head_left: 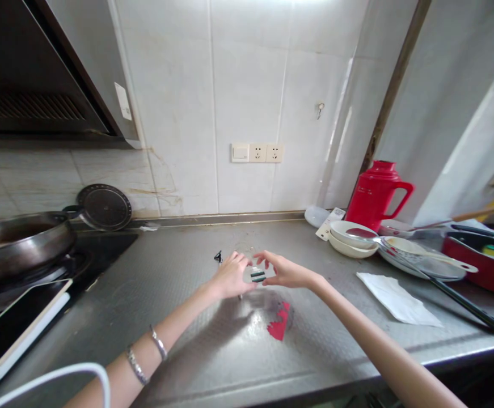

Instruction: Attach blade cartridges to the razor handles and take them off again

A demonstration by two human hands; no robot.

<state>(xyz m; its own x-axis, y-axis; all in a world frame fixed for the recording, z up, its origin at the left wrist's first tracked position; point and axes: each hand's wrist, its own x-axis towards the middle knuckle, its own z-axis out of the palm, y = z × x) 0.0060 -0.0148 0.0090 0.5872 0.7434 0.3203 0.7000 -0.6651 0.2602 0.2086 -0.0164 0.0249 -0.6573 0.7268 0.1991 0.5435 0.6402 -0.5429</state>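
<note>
Between my hands is a small clear container [247, 249], see-through, with dark green strips [257, 276] showing in or behind it. My left hand [232, 276] curls round its left side. On the right, my right hand [281, 270] has its thumb and fingers curved against the other side. A small black item [218, 256] lies just left of my left hand. Nearer the front, a torn red piece [279, 323] rests on the metal counter [212, 362].
At the left are a pan [25, 241] on a black stove and a white-edged device [21, 328]. A red thermos [372, 195], stacked bowls [352, 246], a white napkin [400, 299], utensils and a red pot [472, 266] stand at the right.
</note>
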